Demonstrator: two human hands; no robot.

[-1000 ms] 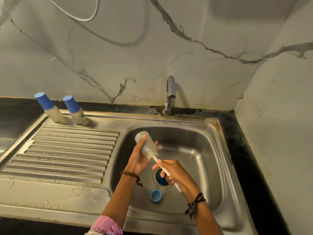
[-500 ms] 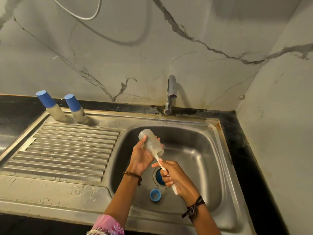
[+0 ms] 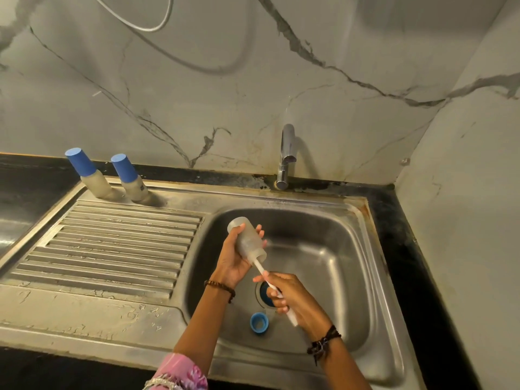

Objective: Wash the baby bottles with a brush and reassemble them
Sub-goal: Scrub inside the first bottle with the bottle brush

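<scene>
The left hand (image 3: 235, 263) grips one open bottle (image 3: 247, 239) tilted over the sink (image 3: 332, 266). The right hand (image 3: 289, 295) holds one brush handle (image 3: 263, 270); its head is hidden inside. One blue ring (image 3: 259, 322) lies by the drain. Two capped bottles (image 3: 129, 177) stand behind the ribbed surface (image 3: 112, 243).

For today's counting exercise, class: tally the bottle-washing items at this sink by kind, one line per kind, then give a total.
Capped baby bottles on the drainboard: 2
Open baby bottle held in the left hand: 1
Bottle brush: 1
Loose blue bottle ring in the basin: 1
Total: 5
</scene>
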